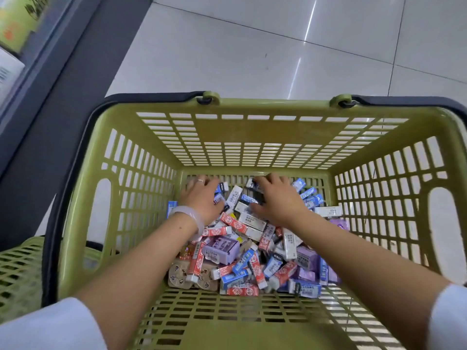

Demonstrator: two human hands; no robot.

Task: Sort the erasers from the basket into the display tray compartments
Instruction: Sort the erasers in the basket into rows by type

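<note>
**Hands Deep in a Pile of Erasers**

Left hand (202, 198) reaches down to the far left side of the pile, palm down on the erasers (247, 248). Its fingers bend over the pile. I cannot tell if they pinch anything, because the back of the hand hides what is under it. A pale bracelet (188, 218) sits on that wrist and a ring (200, 181) is on one finger.

All the erasers lie in a messy heap on the floor of the green basket (252, 137). They look small, light and stiff. Most wear a paper sleeve, so a sleeve could slip off if pulled by one end. I think it is best to pinch one by its two long sides. Near the left there are red and white ones (197, 263), then a fat purple one (222, 248) that probably needs a wider grip. Blue ones (242, 261) lie in the middle, and more purple ones (307, 258) sit on the right.

Right hand (275, 198) rests on the far middle of the pile, fingers spread and bent over some white and black erasers. It looks like it is raking or gathering them, but I cannot tell if it holds one.

Many erasers are buried under others, so I cannot count them. The words on them are too small to read. No display tray is in sight. A second green basket (20, 269) is cut off at the near left.
</note>
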